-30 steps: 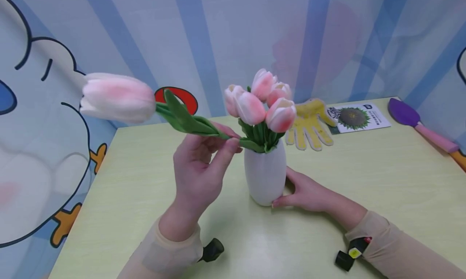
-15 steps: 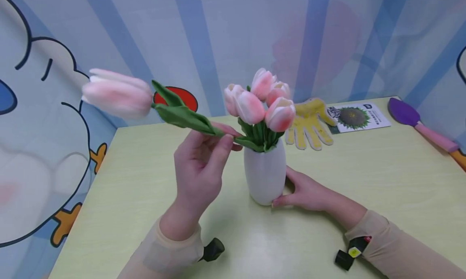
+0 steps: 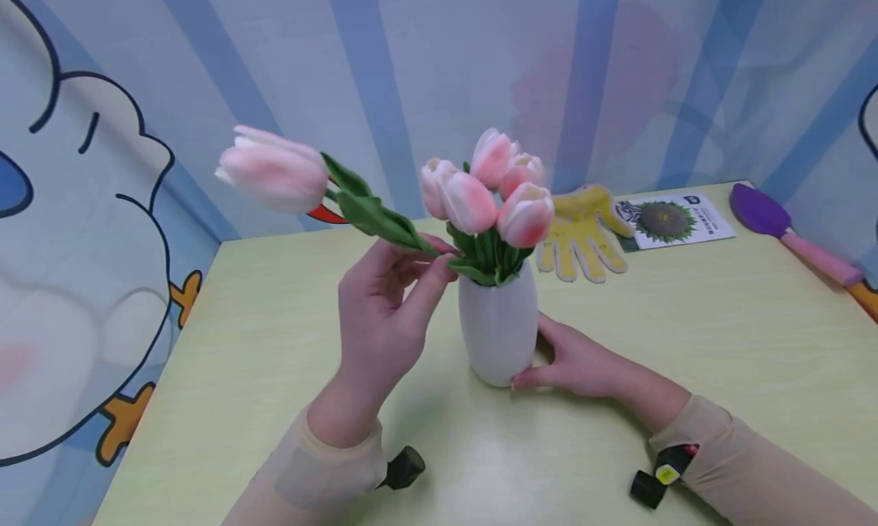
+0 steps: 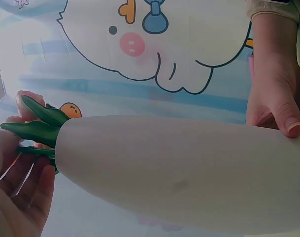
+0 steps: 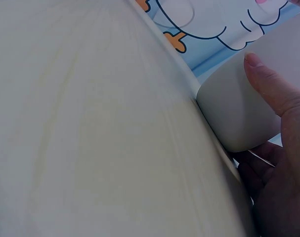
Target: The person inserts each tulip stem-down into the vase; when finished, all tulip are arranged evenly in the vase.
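My left hand [image 3: 380, 309] pinches the green stem of a pink tulip [image 3: 277, 171] between thumb and fingers, beside the mouth of a white vase [image 3: 499, 328]. The bloom leans out to the left, and the stem's lower end is hidden by the hand and leaves. Several pink and white tulips [image 3: 469, 202] stand upright in the vase. Low on the vase's right side, my right hand [image 3: 579, 362] grips it near the base. In the right wrist view its thumb [image 5: 268, 81] lies along the vase wall while the fingers curl underneath.
A yellow glove [image 3: 583, 232] lies behind the vase. Right of it are a card with a round spiky picture [image 3: 675, 221] and a purple-headed spatula [image 3: 789, 232] with a pink handle. A cartoon-printed backdrop [image 3: 274, 53] rises behind the pale table [image 3: 274, 373].
The tulip in my left hand has swung right, closer to the vase, with its bloom tipping slightly upward. My left hand has shifted a little right. The right hand keeps its place on the vase.
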Demonstrator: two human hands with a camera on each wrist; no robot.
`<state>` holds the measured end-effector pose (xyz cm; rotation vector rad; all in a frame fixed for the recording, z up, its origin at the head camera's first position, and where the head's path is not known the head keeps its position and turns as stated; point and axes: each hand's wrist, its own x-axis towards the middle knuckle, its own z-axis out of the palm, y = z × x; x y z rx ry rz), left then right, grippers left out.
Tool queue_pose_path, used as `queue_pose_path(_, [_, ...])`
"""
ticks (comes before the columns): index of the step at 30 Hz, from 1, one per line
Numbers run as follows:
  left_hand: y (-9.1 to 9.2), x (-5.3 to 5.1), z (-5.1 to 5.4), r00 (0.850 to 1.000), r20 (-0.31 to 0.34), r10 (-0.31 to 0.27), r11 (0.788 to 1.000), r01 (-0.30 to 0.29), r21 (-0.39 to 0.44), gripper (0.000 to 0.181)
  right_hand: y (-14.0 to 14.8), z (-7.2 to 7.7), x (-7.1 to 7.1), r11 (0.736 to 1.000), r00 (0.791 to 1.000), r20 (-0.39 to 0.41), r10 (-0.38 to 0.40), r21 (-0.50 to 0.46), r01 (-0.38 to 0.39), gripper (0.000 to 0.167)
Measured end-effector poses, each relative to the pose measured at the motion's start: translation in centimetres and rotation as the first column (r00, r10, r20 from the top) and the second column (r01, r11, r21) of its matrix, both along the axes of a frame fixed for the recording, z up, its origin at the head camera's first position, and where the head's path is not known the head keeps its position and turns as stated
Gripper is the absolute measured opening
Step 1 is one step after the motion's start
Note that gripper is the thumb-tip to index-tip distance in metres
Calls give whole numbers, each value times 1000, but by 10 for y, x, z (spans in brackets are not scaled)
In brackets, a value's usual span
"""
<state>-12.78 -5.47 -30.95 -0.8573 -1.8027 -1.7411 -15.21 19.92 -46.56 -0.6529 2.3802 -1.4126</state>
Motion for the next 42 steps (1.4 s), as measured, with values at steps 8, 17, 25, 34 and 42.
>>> queue_pose_path(8, [0, -6, -5, 999, -37, 26, 998, -28, -49, 19, -1, 0, 0, 1000, 1000, -1, 2, -8, -2, 96])
queue_pose_path(17, [0, -7, -5, 994, -90, 66, 994, -73, -84, 17, -1, 1, 0, 1000, 1000, -2, 2, -1, -2, 97])
queue_pose_path(25, [-2, -4, -2, 994, -104, 46, 993, -57, -99, 19, -1, 4, 2, 1000, 1000, 4, 3, 0, -3, 96])
queue_pose_path(34, [-1, -4, -3, 994, -94, 63, 993, -71, -93, 22, -2, 4, 2, 1000, 1000, -1, 1, 7, -1, 96])
queue_pose_path(42, [0, -3, -3, 992, -90, 91, 993, -97, -71, 21, -2, 5, 3, 1000, 1000, -4, -3, 15, 3, 96])
